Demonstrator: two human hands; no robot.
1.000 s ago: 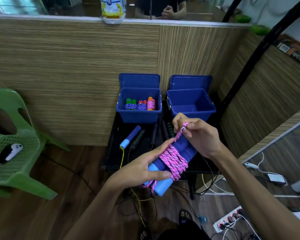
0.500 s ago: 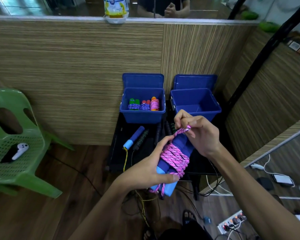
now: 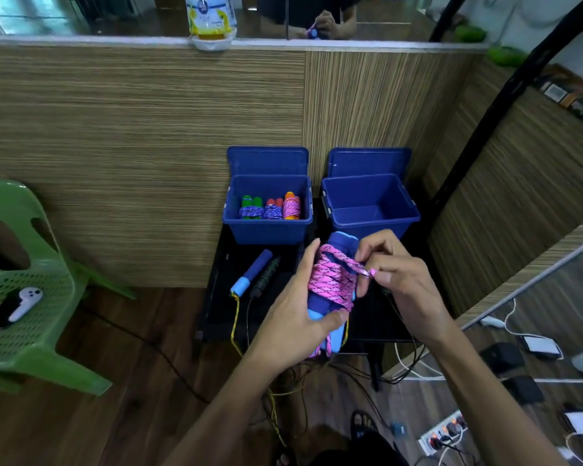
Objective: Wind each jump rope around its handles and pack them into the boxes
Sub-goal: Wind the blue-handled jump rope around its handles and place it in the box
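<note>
The pink jump rope (image 3: pixel 330 280) sits wound around its two blue handles (image 3: pixel 320 306), raised in front of me between my hands so I can see the wraps. My left hand (image 3: pixel 293 317) grips the bundle, thumb clamped across the lower wraps so the coils cannot slip. My right hand (image 3: pixel 394 280) pinches the loose rope end (image 3: pixel 367 272) just right of the bundle, pulled taut, I judge to tuck it under a wrap. Beyond my right hand stands the empty blue box (image 3: pixel 371 210), open. Beyond my left, the other blue box (image 3: pixel 266 230) holds three wound ropes (image 3: pixel 270 210). Left of my left hand, unwound ropes' handles (image 3: pixel 256 274) wait on the black table (image 3: pixel 216 311).
</note>
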